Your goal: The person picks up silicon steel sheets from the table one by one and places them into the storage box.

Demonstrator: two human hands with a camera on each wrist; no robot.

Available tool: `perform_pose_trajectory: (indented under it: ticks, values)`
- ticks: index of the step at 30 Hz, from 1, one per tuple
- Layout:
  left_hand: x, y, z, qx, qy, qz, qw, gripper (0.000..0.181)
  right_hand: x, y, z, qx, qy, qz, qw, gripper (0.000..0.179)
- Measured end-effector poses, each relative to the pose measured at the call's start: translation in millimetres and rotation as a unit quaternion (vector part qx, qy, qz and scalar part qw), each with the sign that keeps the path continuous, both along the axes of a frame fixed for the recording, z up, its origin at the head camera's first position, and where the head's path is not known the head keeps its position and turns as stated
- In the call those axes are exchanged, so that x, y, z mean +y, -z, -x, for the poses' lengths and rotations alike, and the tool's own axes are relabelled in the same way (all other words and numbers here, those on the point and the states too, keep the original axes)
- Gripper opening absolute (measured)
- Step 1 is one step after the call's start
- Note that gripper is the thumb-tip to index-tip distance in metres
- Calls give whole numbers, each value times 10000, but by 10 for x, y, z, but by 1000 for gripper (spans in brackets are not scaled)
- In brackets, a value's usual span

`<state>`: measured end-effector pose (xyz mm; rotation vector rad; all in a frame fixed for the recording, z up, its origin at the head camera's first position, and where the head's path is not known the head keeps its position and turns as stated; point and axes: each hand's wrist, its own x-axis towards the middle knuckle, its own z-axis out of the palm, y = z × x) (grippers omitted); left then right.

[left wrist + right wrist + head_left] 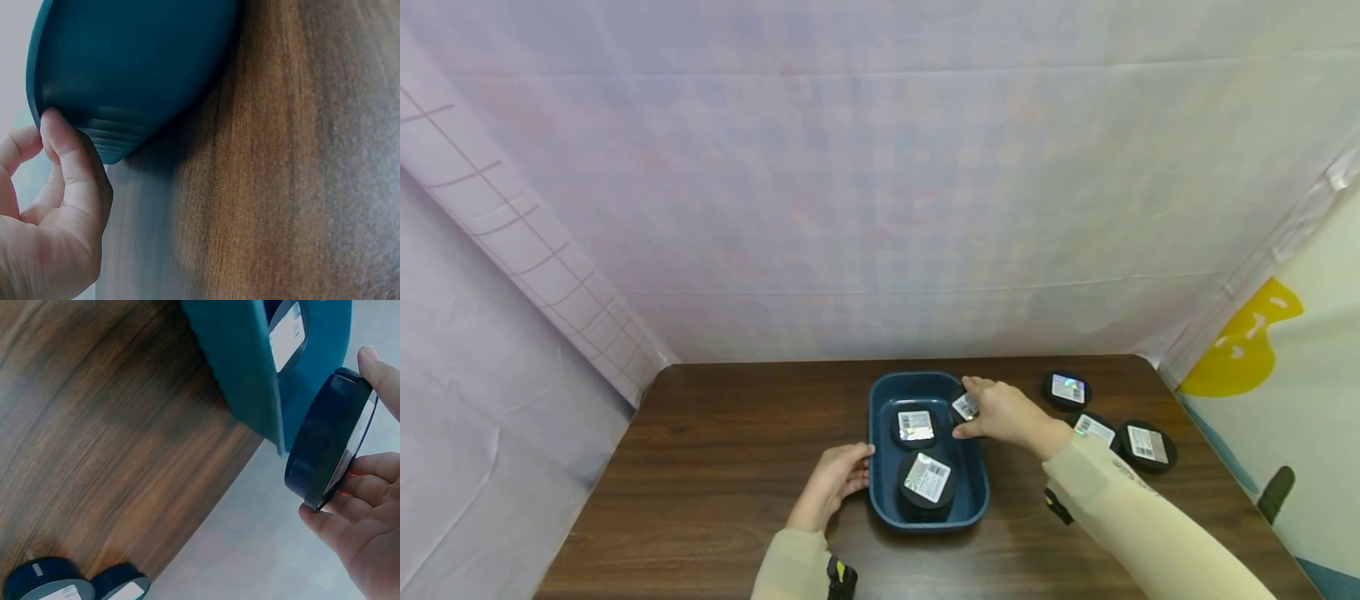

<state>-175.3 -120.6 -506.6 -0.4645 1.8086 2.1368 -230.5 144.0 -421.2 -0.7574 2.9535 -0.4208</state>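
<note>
A blue rectangular tray [880, 508] stands on the wooden table. My left hand [837, 477] pinches its left rim; the left wrist view shows the fingers at the tray's edge [32, 75]. With thumb and fingers, my right hand [1009, 414] grips a round black lidded container [331, 437] by its sides, tilted over the tray's right rim. That container has a white label, partly covered by the hand in the head view. Inside the tray lie a black labelled container [915, 427] and, nearer me, another one [926, 487] that looks taller, perhaps stacked.
On the table [737, 450] to the right of the tray are three more black round containers: one at the back [1067, 390], one partly behind the right sleeve [1093, 429], and one farther right [1147, 447]. A pale cloth wall [880, 208] rises behind the table.
</note>
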Motion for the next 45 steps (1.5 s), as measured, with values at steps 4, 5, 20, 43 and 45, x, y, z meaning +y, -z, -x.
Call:
perform_pose_trajectory:
  ticks: [4,5,20,43,45]
  values:
    - [7,-7,-8,13,-2,7,10000,27,-81,-30,19,-21,-61,-25,10000,90]
    - [10,-9,-10,16,1,9,10000,28,-101,-32,24,-23,-70,-25,10000,90]
    - [55,0,1,40,6,-122,9999,22,-307,-5,80,55,-281,14,9996,89]
    - [-36,-65,-39,-148,173,-443,9988,13,-513,60,81,-71,-81,7,9999,88]
    - [-45,-70,-42,-130,211,-470,9986,12,-532,71,83,-41,-79,-6,10000,89]
